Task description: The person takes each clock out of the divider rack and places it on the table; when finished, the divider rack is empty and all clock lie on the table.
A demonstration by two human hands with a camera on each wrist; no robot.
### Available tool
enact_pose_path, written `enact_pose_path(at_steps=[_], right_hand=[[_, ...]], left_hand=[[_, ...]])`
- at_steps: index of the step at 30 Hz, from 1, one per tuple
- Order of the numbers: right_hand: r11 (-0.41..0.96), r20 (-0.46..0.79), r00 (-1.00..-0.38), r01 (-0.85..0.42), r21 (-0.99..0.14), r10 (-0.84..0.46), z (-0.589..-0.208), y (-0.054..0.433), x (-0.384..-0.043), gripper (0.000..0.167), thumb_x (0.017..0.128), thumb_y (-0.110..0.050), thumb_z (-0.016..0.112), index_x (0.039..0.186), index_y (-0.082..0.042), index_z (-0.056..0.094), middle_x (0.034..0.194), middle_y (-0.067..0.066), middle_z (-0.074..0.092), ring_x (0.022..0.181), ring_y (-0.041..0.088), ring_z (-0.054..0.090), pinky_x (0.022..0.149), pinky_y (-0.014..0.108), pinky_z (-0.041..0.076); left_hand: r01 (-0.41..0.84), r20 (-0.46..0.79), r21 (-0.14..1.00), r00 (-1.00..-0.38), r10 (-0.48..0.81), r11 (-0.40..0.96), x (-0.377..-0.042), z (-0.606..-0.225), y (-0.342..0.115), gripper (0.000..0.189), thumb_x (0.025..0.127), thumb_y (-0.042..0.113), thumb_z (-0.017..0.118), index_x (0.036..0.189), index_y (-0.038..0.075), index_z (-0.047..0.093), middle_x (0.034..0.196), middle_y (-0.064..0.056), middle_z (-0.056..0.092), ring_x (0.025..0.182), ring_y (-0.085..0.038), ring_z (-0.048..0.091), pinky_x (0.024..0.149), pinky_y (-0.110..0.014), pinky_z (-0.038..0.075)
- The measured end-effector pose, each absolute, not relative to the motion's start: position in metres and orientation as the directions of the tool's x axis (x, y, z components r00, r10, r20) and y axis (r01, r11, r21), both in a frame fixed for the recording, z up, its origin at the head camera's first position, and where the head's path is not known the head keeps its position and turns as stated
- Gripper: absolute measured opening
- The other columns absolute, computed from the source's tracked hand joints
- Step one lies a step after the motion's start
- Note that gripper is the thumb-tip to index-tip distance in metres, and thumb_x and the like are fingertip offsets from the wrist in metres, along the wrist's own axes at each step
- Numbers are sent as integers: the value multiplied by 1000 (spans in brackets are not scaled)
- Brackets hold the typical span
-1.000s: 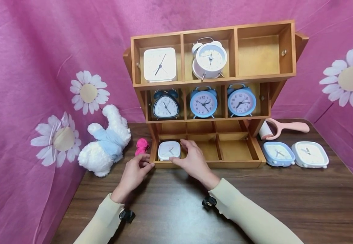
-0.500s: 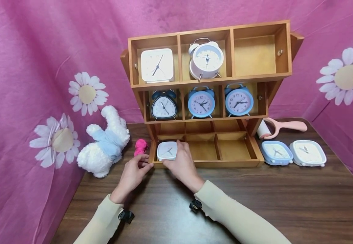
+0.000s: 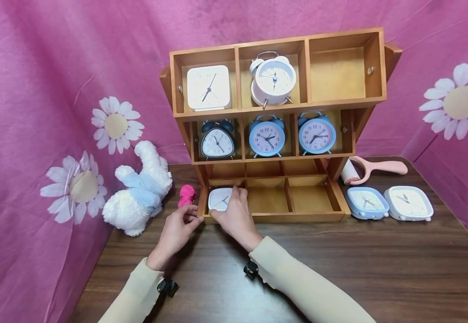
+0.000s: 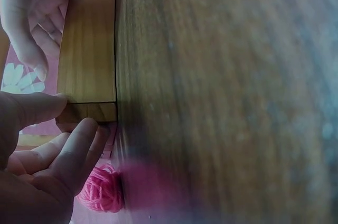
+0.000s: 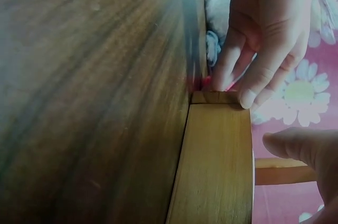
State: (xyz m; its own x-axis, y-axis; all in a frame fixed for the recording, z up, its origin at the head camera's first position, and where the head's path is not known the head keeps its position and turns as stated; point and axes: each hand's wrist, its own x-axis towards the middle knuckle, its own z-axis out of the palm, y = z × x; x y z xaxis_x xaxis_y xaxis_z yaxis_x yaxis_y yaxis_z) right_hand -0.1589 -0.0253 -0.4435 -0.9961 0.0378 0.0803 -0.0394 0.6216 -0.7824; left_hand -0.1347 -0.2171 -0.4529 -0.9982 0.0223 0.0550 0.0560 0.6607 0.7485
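Note:
A small white square alarm clock (image 3: 218,200) lies face up in the lower left compartment of the wooden shelf (image 3: 298,218). My right hand (image 3: 235,217) holds it, thumb over the front edge and fingers at its far right side, covering part of the dial. In the right wrist view, the right thumb (image 5: 290,142) sticks out above the shelf's front rail, and the clock is mostly hidden. My left hand (image 3: 177,229) pinches the shelf's front left corner. The left wrist view shows its thumb (image 4: 45,109) on top of the corner and the fingers against the end.
Other clocks fill most upper compartments, such as a white twin-bell clock (image 3: 275,78). A blue clock (image 3: 367,202) and a white clock (image 3: 408,203) lie right of the shelf, near a pink lint roller (image 3: 383,168). Pink yarn (image 3: 187,195) and a white teddy bear (image 3: 138,193) lie left.
My right hand has moved left onto the white clock, its fingers now covering the clock's right side. The left hand stays at the shelf corner. The head view has shifted slightly.

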Motion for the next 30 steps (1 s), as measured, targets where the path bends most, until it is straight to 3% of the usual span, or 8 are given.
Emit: enact_pose_path(at_steps=[7, 14, 30], right_hand=[[655, 51, -998, -20, -755, 29, -448, -29, -173, 105, 82, -33, 98, 158, 16, 44, 153, 36, 48, 133, 48, 63, 116, 57, 56], [729, 27, -999, -1, -685, 23, -487, -33, -200, 115, 76, -47, 101, 158, 13, 45, 150, 32, 50, 128, 44, 66, 113, 52, 59], [759, -99, -995, 68, -648, 4, -491, -36, -218, 127, 73, -59, 101, 161, 11, 40, 152, 30, 48, 130, 42, 66, 116, 51, 57]], left_hand=[[65, 66, 743, -998, 23, 667, -135, -453, -219, 29, 103, 14, 82, 127, 0, 76, 112, -14, 83, 102, -25, 80, 86, -31, 61], [51, 51, 743, -998, 20, 667, -135, -455, -218, 29, 102, 13, 82, 128, 1, 76, 112, -13, 83, 102, -24, 80, 87, -29, 61], [73, 61, 743, -997, 40, 665, -140, -464, -222, 31, 103, 19, 83, 128, 3, 76, 111, -11, 83, 100, -21, 80, 86, -31, 62]])
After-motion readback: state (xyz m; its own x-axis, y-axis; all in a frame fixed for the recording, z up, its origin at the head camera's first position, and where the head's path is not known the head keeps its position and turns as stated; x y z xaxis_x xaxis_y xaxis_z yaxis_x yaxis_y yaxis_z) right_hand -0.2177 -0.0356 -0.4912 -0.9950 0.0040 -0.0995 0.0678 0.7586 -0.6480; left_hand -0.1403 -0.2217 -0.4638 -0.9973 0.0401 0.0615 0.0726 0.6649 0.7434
